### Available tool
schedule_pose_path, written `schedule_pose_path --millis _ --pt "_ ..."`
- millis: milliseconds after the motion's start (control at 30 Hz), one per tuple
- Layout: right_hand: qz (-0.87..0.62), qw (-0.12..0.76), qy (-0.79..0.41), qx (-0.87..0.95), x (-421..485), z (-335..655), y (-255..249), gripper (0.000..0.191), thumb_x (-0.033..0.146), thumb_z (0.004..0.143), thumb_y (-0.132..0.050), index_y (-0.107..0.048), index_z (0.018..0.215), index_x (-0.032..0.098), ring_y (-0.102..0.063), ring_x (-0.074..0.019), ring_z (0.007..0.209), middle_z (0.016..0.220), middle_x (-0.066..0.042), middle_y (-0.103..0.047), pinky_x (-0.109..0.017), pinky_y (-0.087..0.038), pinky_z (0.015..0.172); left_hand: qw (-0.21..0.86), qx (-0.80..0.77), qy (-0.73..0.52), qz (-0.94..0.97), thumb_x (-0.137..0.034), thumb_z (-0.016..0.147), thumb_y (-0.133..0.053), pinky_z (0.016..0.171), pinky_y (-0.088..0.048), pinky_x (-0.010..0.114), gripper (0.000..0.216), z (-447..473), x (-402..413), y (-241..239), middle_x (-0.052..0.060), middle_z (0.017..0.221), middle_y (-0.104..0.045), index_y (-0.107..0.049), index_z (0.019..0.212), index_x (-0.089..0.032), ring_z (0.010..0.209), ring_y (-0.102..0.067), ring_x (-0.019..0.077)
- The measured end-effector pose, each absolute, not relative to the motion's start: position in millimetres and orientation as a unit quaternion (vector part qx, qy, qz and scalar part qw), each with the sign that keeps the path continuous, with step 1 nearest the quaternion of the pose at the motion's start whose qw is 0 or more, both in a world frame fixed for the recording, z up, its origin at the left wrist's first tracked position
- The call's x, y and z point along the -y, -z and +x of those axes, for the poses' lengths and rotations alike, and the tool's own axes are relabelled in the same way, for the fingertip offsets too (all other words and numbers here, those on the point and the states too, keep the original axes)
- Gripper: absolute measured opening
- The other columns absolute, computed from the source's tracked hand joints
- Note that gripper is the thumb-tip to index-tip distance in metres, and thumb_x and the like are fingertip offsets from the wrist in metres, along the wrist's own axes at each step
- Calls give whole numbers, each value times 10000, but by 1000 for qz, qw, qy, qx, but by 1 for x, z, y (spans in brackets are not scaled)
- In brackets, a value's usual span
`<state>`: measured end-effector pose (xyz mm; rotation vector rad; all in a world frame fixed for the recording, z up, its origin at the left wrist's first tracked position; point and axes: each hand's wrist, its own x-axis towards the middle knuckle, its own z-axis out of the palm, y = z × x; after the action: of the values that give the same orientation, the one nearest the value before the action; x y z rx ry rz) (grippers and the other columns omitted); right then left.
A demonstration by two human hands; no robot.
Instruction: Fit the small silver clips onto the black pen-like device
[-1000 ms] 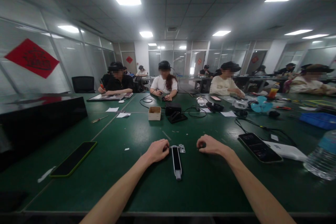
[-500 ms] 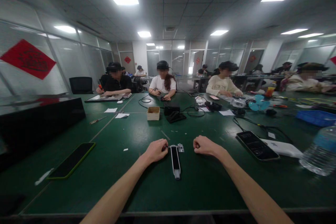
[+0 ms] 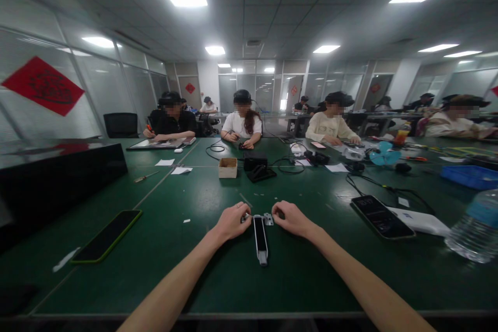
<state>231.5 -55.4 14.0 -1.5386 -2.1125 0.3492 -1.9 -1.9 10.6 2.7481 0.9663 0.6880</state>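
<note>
A slim black and silver device (image 3: 260,239) lies lengthwise on the green table (image 3: 218,275) in front of me, with a small metal hinge part (image 3: 267,218) at its far end. My left hand (image 3: 230,221) is curled at the device's far left corner, fingertips pinched on a small metal piece I cannot name. My right hand (image 3: 290,217) is loosely closed just right of the hinge part, its fingertips touching it.
A phone with a green edge (image 3: 106,237) lies to the left, a black phone (image 3: 380,216) and a water bottle (image 3: 472,228) to the right. A small cardboard box (image 3: 228,167), a black charger (image 3: 257,167) and cables sit further back. Several people work at the far side.
My right hand has slid left across the table until it reached the hinge part. My left hand has stayed at the device's far end.
</note>
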Motion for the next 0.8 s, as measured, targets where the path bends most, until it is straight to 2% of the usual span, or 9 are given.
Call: schedule_pose_path --millis 300,567,800 --pt "-501 398 -155 753 66 194 -9 71 196 789 -537 -583 838 172 -554 -132 720 808 -16 -597 -258 -460 664 71 -243 -252 934 -273 843 -531 628 -426 213 113 5 13 -14 4 828 -576 -563 884 -173 686 -551 111" --pt "-499 429 -185 730 71 186 -14 76 222 802 -553 -600 836 173 -579 -138 728 797 -13 -621 -260 -476 660 43 -210 -302 929 -262 859 -547 641 -437 214 103 7 3 2 5 786 -611 -582 900 -175 690 -582 114" --pt "-497 421 -193 733 71 190 -14 109 251 828 -547 -615 874 180 -585 -142 780 851 -18 -638 -273 -484 709 24 -200 -321 925 -263 892 -496 651 -444 216 142 5 0 1 18 829 -631 -612 913 -184 701 -592 114"
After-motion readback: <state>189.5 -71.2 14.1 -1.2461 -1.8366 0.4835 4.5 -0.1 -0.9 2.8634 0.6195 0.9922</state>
